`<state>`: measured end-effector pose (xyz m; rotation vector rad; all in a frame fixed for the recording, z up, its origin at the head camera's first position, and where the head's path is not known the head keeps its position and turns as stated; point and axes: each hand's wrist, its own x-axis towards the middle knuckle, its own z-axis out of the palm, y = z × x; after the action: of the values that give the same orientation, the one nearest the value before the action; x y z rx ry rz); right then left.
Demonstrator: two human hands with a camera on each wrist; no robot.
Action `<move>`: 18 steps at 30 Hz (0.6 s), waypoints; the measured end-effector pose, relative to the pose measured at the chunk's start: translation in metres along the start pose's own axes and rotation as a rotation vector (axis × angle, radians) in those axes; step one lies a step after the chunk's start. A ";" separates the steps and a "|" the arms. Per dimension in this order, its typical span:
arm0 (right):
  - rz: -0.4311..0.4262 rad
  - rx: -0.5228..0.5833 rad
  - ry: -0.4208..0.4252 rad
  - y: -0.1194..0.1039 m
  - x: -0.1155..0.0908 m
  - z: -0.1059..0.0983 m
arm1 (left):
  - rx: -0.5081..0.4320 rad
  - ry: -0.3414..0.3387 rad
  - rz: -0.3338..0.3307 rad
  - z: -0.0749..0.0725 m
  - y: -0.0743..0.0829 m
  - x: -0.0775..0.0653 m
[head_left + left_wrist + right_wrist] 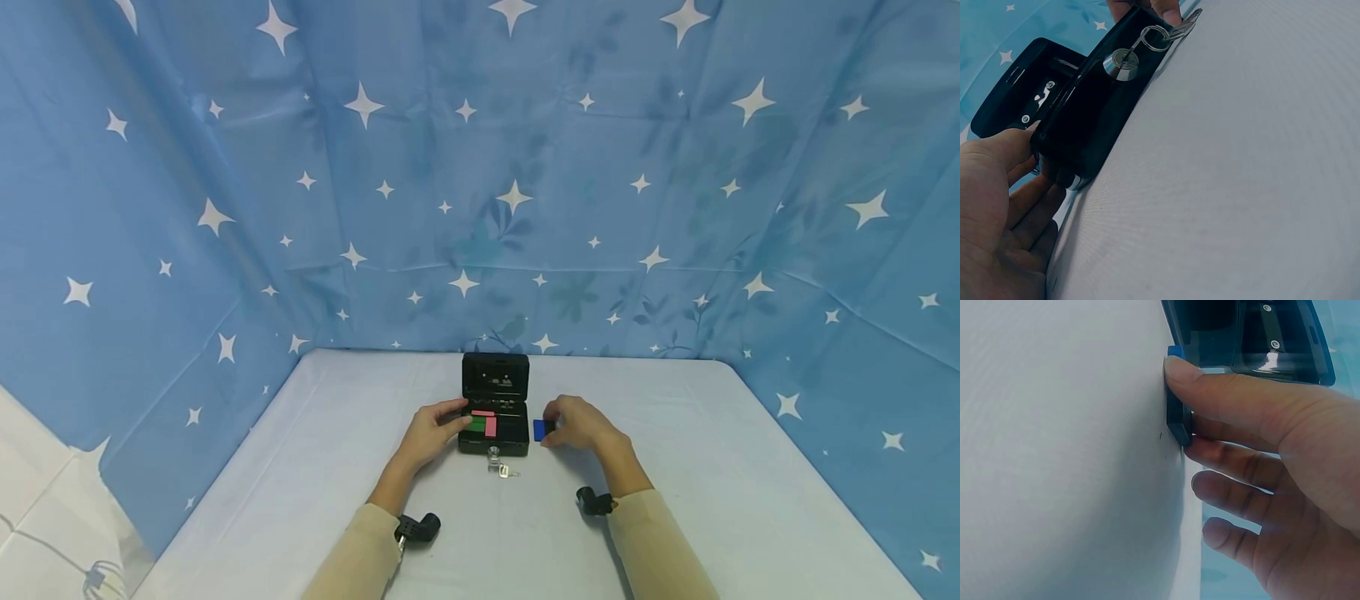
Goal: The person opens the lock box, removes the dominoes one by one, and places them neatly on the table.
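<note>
Sleeved hands grip: left hand [426,435] a black box [516,448], right hand [583,423] a blue block [538,430], long axis boxward.

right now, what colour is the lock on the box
Silver; the lock shows best in the left wrist view.

Sleeves, two: left sleeve [356,550] and right sleeve [660,542], long, plain, cream-coloured, cuffs ending at the wrist; hands, two: left hand [429,432] and right hand [581,423], bare; cameras, two: left wrist camera [420,528] and right wrist camera [594,502], small, black, round-ended, markings too small to tell
</note>
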<state>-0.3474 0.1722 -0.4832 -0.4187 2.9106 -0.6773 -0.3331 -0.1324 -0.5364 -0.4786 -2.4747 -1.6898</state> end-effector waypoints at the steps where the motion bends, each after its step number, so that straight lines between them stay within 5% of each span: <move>1: 0.002 0.001 0.000 0.000 0.000 0.000 | 0.000 0.000 0.002 0.000 0.000 0.000; 18: 0.003 0.014 -0.008 0.000 0.001 0.000 | 0.004 -0.003 -0.002 0.000 0.000 0.000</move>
<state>-0.3480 0.1717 -0.4833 -0.4151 2.8967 -0.6935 -0.3334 -0.1328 -0.5367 -0.4786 -2.4813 -1.6854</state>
